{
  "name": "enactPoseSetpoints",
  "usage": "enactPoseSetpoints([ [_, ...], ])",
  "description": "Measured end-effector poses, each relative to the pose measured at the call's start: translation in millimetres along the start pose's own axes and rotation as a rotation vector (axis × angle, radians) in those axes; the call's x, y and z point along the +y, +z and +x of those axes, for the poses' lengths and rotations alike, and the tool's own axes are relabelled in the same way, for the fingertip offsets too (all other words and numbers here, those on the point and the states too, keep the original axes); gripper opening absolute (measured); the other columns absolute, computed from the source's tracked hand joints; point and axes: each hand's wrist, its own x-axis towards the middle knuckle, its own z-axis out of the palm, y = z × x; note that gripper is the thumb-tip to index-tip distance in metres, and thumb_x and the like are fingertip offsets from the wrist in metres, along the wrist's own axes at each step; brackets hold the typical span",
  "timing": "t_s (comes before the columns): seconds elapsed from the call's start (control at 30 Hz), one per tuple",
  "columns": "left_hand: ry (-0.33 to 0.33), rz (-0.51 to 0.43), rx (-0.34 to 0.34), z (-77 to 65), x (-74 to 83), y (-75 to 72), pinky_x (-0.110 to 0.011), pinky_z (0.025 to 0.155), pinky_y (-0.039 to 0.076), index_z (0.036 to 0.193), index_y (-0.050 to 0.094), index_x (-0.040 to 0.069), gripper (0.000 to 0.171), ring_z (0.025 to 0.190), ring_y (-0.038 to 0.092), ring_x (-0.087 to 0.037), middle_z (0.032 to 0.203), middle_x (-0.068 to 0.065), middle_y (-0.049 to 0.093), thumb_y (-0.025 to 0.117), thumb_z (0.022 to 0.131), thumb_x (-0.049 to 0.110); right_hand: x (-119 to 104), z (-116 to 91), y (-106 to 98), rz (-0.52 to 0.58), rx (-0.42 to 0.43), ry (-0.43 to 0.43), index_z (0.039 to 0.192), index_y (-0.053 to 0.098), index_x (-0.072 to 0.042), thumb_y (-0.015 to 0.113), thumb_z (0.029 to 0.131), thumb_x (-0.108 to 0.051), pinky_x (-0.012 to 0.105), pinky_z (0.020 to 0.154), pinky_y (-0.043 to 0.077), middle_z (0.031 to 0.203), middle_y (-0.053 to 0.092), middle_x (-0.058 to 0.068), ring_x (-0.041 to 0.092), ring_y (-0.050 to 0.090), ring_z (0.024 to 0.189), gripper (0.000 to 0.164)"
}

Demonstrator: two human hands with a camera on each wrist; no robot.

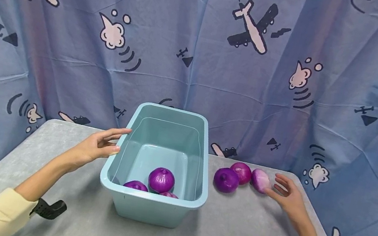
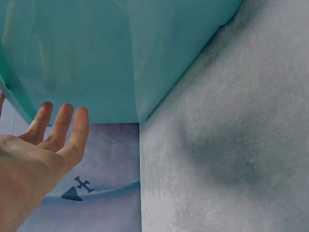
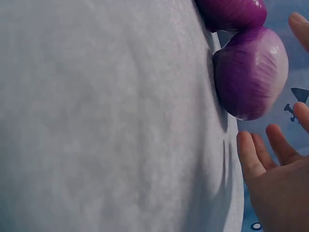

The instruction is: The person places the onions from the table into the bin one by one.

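A light blue plastic bin (image 1: 150,208) stands on the table with several purple onions inside, one of them whole in sight (image 1: 161,180) and others partly hidden by the front wall. My left hand (image 1: 98,146) is at the bin's left rim, fingers spread and loosely bent; whether it touches the rim I cannot tell. On the right, my right hand (image 1: 287,194) is beside a pale purple onion (image 1: 260,180), its fingers parted around the near side. In the right wrist view a gap shows between the fingertips and that onion (image 3: 253,72).
Two more onions, a dark purple one (image 1: 226,180) and a reddish purple one (image 1: 241,173), lie left of the pale one. The grey table (image 1: 229,235) ends at a blue curtain (image 1: 163,46) with airplane prints, which hangs behind and at both sides.
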Motion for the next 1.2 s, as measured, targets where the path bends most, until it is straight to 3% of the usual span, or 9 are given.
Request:
enactPoseSetpoints([
  [0.3,0.003,-0.005,0.001,0.3,0.8,-0.3,-0.048,0.097,0.049,0.155,0.044,0.016,0.058,0.131,0.048,-0.038,0.155,-0.022,0.036,0.064,0.101,0.019,5.4,9.3,7.9,-0.02,-0.003,0.064,0.153,0.028,0.006,0.077,0.094,-0.018,0.012,0.089,0.043,0.152,0.031,0.034,0.051,0.037,0.136,0.081],
  [0.4,0.0,-0.005,0.001,0.3,0.6,-0.3,-0.049,0.098,0.048,0.155,0.044,0.017,0.058,0.133,0.046,-0.038,0.156,-0.022,0.034,0.064,0.101,0.019,5.7,12.2,9.7,-0.038,-0.004,0.077,0.154,0.028,0.005,0.077,0.094,-0.019,0.029,0.1,0.045,0.153,0.03,0.034,0.052,0.037,0.136,0.082],
  [0.5,-0.002,-0.005,0.0,0.2,0.4,-0.3,-0.05,0.099,0.047,0.155,0.044,0.017,0.058,0.133,0.046,-0.038,0.156,-0.022,0.034,0.064,0.101,0.019,3.7,14.4,12.0,-0.046,-0.01,0.093,0.155,0.028,0.004,0.077,0.094,-0.021,0.051,0.106,0.038,0.154,0.029,0.034,0.052,0.036,0.137,0.083],
  [0.63,-0.004,-0.005,0.001,-0.1,0.5,-0.2,-0.05,0.098,0.047,0.155,0.044,0.017,0.058,0.131,0.048,-0.038,0.155,-0.022,0.035,0.064,0.101,0.019,2.2,17.8,15.0,-0.039,-0.016,0.102,0.156,0.027,0.003,0.077,0.094,-0.021,0.06,0.107,0.033,0.154,0.028,0.035,0.053,0.036,0.137,0.084],
  [0.73,-0.003,-0.005,0.001,0.1,0.8,-0.1,-0.049,0.098,0.048,0.155,0.044,0.017,0.058,0.131,0.049,-0.038,0.155,-0.022,0.035,0.064,0.101,0.019,3.3,19.4,16.0,-0.043,-0.012,0.111,0.156,0.029,0.003,0.077,0.094,-0.023,0.055,0.107,0.038,0.154,0.03,0.034,0.052,0.037,0.136,0.083],
  [0.83,-0.002,-0.006,0.0,0.4,1.0,0.0,-0.049,0.097,0.048,0.155,0.044,0.017,0.058,0.131,0.049,-0.038,0.155,-0.022,0.035,0.064,0.101,0.02,5.6,20.1,16.2,-0.052,-0.004,0.106,0.154,0.033,0.003,0.077,0.094,-0.025,0.033,0.101,0.045,0.153,0.033,0.032,0.049,0.038,0.136,0.08],
  [0.93,-0.004,-0.008,0.0,0.5,1.0,0.0,-0.048,0.097,0.049,0.155,0.044,0.017,0.058,0.13,0.05,-0.037,0.155,-0.022,0.035,0.064,0.101,0.02,8.9,20.8,16.3,-0.06,0.015,0.083,0.15,0.039,0.004,0.078,0.093,-0.025,0.013,0.088,0.041,0.151,0.038,0.03,0.046,0.039,0.135,0.076],
  [1.2,-0.009,-0.016,-0.002,0.2,0.8,-0.4,-0.048,0.097,0.049,0.155,0.044,0.017,0.058,0.129,0.051,-0.037,0.155,-0.021,0.037,0.065,0.101,0.02,11.8,20.6,16.6,-0.063,0.045,0.054,0.147,0.044,0.004,0.079,0.093,-0.025,0.008,0.083,0.04,0.147,0.043,0.029,0.043,0.042,0.131,0.071],
])
